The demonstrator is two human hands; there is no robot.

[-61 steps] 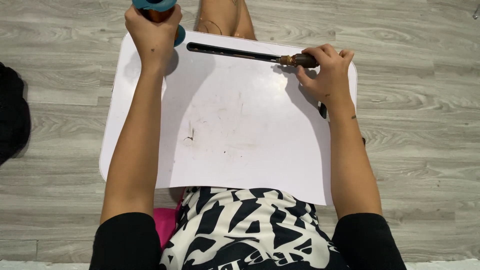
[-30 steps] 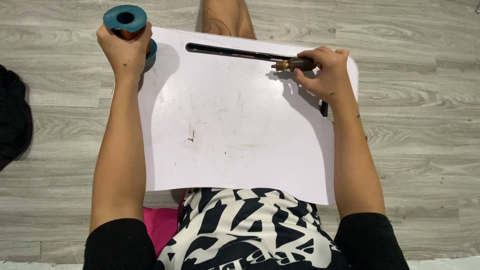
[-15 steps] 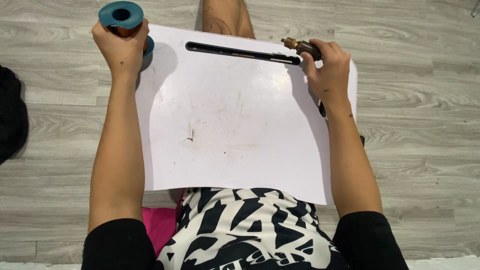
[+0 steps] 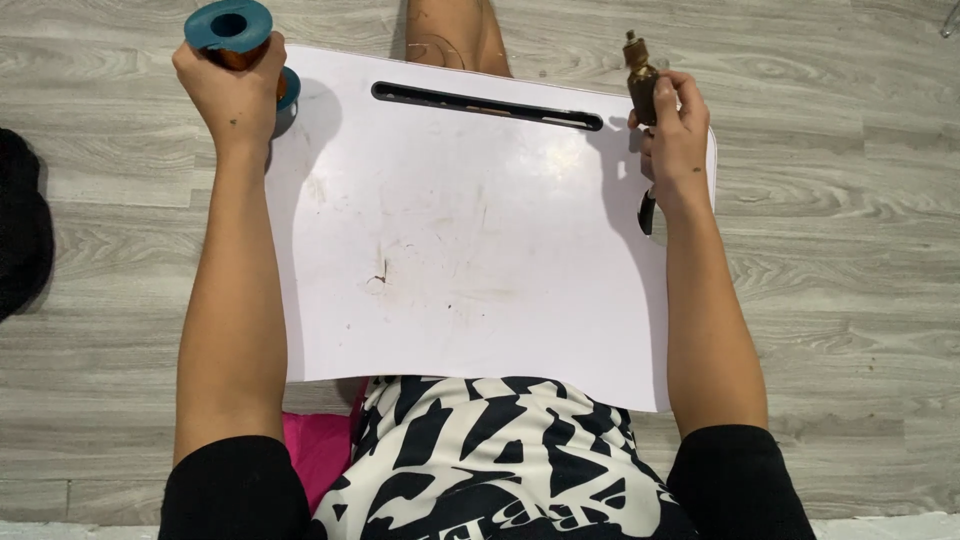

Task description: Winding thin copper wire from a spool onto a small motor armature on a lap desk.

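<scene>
My left hand (image 4: pixel 232 92) grips a spool (image 4: pixel 229 27) with teal end discs and a copper-coloured core, at the far left corner of a white lap tray (image 4: pixel 470 250). The spool's lower disc shows beside my wrist at the tray's corner. My right hand (image 4: pixel 675 130) holds a small brown and brass tool (image 4: pixel 639 78) upright near the tray's far right corner, its tip pointing up. A long dark slot (image 4: pixel 487 106) runs along the tray's far edge between the two hands.
The tray lies across my lap over a grey wood-plank floor (image 4: pixel 850 230). A bare leg (image 4: pixel 455 35) extends beyond the tray's far edge. A dark object (image 4: pixel 22 235) lies on the floor at the left. Pink fabric (image 4: pixel 318 450) shows under the tray's near left corner.
My right hand lifted the brown tool from lying along the slot and turned it upright at the far right corner. My left hand stayed on the spool.
</scene>
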